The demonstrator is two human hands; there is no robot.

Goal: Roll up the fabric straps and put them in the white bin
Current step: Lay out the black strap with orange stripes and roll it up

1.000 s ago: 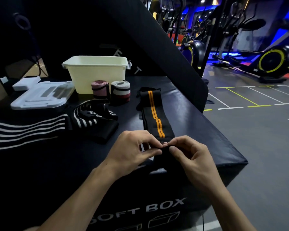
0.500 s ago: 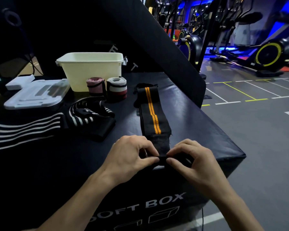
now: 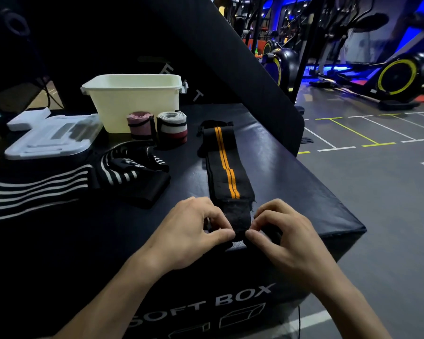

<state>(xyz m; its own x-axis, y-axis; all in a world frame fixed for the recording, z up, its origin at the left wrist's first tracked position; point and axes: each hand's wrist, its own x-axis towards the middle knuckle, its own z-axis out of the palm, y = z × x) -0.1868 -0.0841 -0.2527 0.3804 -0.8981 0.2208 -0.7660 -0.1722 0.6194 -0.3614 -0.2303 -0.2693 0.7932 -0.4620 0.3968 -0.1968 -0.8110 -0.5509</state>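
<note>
1. My left hand (image 3: 194, 231) and my right hand (image 3: 287, 233) both pinch the near end of the black strap with the orange stripe (image 3: 227, 177), thumbs and curled fingers closed on the fabric at the near edge of the black soft box (image 3: 291, 182).
2. From my hands the strap runs flat across the box top, away from me.
3. Left of the strap lies a loose black strap with white stripes (image 3: 83, 182), partly bunched.
4. Beyond that one, left of the orange-striped strap's far end, stand two rolled straps side by side: a pink roll (image 3: 140, 124) and a grey, white and red roll (image 3: 172, 127).
5. The white bin (image 3: 132, 101) sits just behind the rolls.
6. Its clear lid (image 3: 52, 138) lies left of the bin.
</note>
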